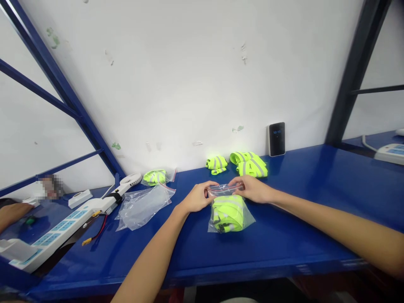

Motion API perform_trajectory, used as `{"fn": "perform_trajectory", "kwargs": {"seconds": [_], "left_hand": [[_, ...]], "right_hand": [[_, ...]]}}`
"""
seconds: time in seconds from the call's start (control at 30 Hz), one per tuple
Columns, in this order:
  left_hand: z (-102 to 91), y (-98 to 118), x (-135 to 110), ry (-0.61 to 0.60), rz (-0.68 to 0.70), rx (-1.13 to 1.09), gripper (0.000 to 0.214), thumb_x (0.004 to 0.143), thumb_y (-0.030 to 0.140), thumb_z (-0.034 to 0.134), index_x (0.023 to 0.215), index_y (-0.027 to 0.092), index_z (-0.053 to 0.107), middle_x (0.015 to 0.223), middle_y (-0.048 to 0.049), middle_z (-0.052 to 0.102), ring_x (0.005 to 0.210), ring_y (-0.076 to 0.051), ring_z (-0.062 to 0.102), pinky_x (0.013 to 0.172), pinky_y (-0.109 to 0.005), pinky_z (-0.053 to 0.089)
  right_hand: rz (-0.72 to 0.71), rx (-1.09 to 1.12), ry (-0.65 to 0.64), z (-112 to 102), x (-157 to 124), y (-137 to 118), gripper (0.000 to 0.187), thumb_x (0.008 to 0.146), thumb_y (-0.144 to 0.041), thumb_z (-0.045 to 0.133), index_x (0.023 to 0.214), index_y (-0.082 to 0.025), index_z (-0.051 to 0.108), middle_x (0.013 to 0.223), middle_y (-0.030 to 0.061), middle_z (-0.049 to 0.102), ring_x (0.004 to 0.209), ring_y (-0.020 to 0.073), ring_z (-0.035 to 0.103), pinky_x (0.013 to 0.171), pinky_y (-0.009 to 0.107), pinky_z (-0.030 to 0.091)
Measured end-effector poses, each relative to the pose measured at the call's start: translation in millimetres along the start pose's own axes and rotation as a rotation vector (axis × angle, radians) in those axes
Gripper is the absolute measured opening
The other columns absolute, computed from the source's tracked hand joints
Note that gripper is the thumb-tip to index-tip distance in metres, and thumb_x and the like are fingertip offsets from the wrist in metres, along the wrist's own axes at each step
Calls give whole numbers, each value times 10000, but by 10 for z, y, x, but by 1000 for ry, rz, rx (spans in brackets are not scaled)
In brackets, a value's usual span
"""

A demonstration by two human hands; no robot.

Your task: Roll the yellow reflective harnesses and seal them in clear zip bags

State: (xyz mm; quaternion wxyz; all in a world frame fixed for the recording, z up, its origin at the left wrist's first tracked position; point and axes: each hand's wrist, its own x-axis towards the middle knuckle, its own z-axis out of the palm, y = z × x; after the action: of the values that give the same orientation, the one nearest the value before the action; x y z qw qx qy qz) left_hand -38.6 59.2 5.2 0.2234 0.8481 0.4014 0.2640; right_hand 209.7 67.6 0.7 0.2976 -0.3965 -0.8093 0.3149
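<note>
A clear zip bag (249, 219) lies on the blue table with a folded yellow-green reflective vest (229, 213) inside it. Its red-lined zip edge points away from me. My left hand (199, 197) pinches the left end of that edge between thumb and fingers. At the right end, my right hand (253, 189) grips the same edge, fingers bent round it. Beyond my hands lie a small reflective bundle (216, 164) and a larger folded reflective pile (251, 165), both unbagged. Several flat clear bags (143, 206) rest left of my left hand.
Another bagged reflective bundle (154, 177) sits near the wall beside a small white fan (131, 180). A long white power strip (59, 231) and a red-black cable with yellow connectors (96, 229) lie left. A dark-screened device (277, 139) leans by the wall. Another person's arm (14, 213) shows far left.
</note>
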Motion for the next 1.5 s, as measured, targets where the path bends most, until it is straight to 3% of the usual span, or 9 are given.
{"fn": "perform_trajectory", "kwargs": {"seconds": [0.17, 0.33, 0.5, 0.67, 0.9, 1.03, 1.27, 1.5], "left_hand": [[9, -7, -11, 4, 29, 51, 476, 776, 245, 600, 1247, 176, 602, 730, -11, 601, 603, -130, 463, 571, -233, 353], [18, -88, 3, 7, -102, -131, 597, 766, 364, 668, 1303, 131, 550, 690, -5, 570, 589, -124, 465, 555, -229, 358], [-4, -93, 18, 12, -168, -310, 473, 775, 474, 667, 1091, 122, 673, 708, -22, 616, 617, -123, 496, 599, -235, 383], [-12, -142, 74, 99, -184, -462, 319, 816, 415, 627, 894, 115, 701, 741, -38, 651, 663, -127, 532, 662, -242, 417], [-48, -214, 151, 111, -146, -383, 281, 807, 384, 633, 803, 113, 702, 664, -23, 626, 616, -120, 517, 610, -235, 398], [-39, -184, 147, 119, -130, -336, 302, 813, 403, 626, 815, 112, 708, 675, -31, 636, 615, -128, 527, 611, -244, 401], [48, -170, 64, 142, -120, -293, 334, 862, 452, 557, 891, 138, 666, 720, -19, 623, 647, -127, 541, 631, -237, 414], [117, -97, 38, 245, -115, -253, 299, 824, 438, 616, 841, 142, 655, 668, -7, 601, 607, -113, 505, 595, -220, 392]], "right_hand": [[-18, -110, -10, 15, -6, -8, 264, 769, -253, 613, 1001, -151, 689, 859, 68, 706, 761, 226, 643, 694, 331, 478], [-9, -134, -29, -24, 33, 0, 358, 753, -267, 635, 1091, -156, 674, 857, 63, 689, 755, 223, 624, 693, 327, 468], [69, 44, -134, -123, 42, -56, 364, 760, -342, 669, 1070, -150, 672, 967, 82, 713, 866, 250, 647, 754, 326, 481], [36, 203, -94, -107, -39, -202, 362, 852, -471, 577, 1026, -169, 679, 1011, 80, 708, 929, 249, 637, 795, 330, 476], [-23, 48, 116, -34, -81, -138, 334, 899, -425, 509, 902, -153, 701, 837, 66, 698, 762, 209, 604, 682, 304, 443], [-23, 40, 117, -57, -29, -61, 311, 871, -404, 542, 855, -139, 705, 813, 73, 706, 749, 209, 607, 682, 305, 440], [98, 242, 71, -39, 16, 73, 336, 753, -426, 661, 862, -117, 736, 749, 66, 707, 690, 196, 605, 651, 301, 446], [135, 312, 92, -13, 24, 112, 328, 701, -412, 711, 855, -124, 740, 760, 61, 718, 695, 188, 617, 655, 292, 454]]}}
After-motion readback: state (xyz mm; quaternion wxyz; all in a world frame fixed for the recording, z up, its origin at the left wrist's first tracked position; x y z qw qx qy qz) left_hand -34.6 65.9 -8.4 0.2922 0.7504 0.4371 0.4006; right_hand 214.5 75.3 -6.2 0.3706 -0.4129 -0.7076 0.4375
